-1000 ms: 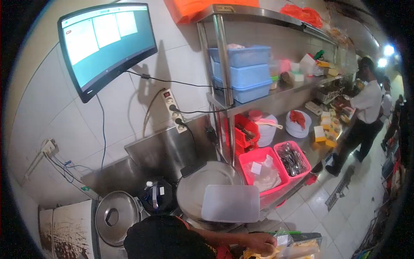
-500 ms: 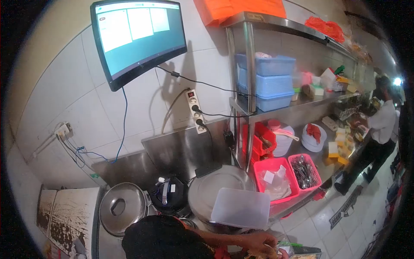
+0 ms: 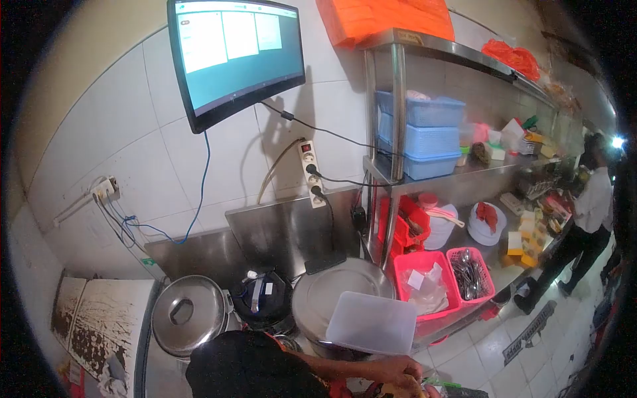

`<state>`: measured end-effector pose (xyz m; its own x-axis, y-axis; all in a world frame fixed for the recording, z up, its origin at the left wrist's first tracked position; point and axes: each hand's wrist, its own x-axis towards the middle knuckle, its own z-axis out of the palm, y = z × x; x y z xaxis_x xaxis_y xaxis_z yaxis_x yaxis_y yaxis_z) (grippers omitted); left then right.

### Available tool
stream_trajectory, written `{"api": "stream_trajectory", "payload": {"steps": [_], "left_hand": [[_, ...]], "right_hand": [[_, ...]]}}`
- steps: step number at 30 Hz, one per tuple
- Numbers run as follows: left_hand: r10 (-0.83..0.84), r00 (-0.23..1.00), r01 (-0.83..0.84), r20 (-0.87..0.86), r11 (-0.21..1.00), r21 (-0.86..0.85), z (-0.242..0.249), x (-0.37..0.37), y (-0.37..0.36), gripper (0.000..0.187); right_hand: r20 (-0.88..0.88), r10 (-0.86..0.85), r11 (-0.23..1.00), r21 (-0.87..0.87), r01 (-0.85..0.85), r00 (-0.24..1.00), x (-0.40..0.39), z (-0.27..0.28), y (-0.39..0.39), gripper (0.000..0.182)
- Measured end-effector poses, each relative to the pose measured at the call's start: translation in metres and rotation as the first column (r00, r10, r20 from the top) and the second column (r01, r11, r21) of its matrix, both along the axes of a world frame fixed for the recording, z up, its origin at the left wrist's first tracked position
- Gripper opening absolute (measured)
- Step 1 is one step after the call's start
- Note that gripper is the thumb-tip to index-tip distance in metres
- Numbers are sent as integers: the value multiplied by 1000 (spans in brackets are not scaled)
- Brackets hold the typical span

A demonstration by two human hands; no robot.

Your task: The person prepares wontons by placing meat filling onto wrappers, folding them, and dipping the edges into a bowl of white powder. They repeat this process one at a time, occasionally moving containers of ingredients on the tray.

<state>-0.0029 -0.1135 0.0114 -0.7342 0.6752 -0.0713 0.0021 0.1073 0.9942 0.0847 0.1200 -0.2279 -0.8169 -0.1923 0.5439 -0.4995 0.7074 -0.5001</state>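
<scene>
A black sleeve [image 3: 232, 365] fills the bottom, and from it my left forearm reaches right. My left hand [image 3: 400, 373] is at the bottom edge with its fingers curled; what they hold is hidden. Close beside it are clear plastic and a thin green object [image 3: 443, 383], partly cut off by the frame. Only a sliver of what seems to be my right hand [image 3: 432, 391] shows there, its fingers out of sight. Just above my left forearm, a translucent plastic lid or tray [image 3: 371, 323] rests over a large round metal lid [image 3: 332, 292].
A lidded steel pot [image 3: 189, 308] and a black appliance [image 3: 262, 298] stand left. Pink baskets, one with cutlery [image 3: 470, 275], sit right. Above them, a steel shelf [image 3: 458, 174] bears blue baskets [image 3: 431, 139]. A monitor [image 3: 239, 60] hangs on the wall. Another person [image 3: 592, 205] stands far right.
The view has shifted slightly, so the monitor and shelf appear further right. My left hand stays at the bottom edge, turned so its back shows more. Less of the plastic beside it is visible.
</scene>
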Motion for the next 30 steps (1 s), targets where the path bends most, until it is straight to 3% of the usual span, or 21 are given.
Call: {"api": "stream_trajectory", "payload": {"steps": [2,3,5,7,10,14,16,20,22,25,30], "left_hand": [[53,996,-52,-65,999,14,-18,-1,2,36],[67,996,-62,-55,994,95,-24,-1,4,34],[84,995,-75,-45,981,177,-26,-2,3,32],[34,993,-49,115,989,138,-25,-3,1,28],[40,999,-40,-2,996,82,-31,-4,3,27],[30,999,-31,10,997,75,-54,-8,11,29],[30,999,-27,-14,981,191,-50,-6,14,29],[-16,994,-7,109,979,201,-38,-4,14,28],[-10,983,-5,182,997,83,-40,-5,14,28],[49,998,-51,39,997,63,-39,-5,14,29],[33,992,-41,120,997,60,-8,3,6,31]], "right_hand": [[354,-9,942,-310,126,935,-18,116,-23,18],[353,-6,943,-310,123,936,-15,162,-29,18],[163,72,984,-174,-43,984,-6,224,-35,20],[164,84,981,-188,-52,983,-14,225,-36,21],[170,110,970,-235,-68,979,-18,227,-35,21],[175,137,952,-294,-81,975,-24,229,-31,22],[178,151,942,-323,-87,972,-28,228,-29,23],[184,180,919,-381,-99,966,-36,224,-26,25],[184,199,905,-411,-108,963,-42,220,-27,26],[185,223,883,-455,-118,957,-50,216,-29,28],[184,266,840,-526,-134,946,-63,211,-36,31]]}}
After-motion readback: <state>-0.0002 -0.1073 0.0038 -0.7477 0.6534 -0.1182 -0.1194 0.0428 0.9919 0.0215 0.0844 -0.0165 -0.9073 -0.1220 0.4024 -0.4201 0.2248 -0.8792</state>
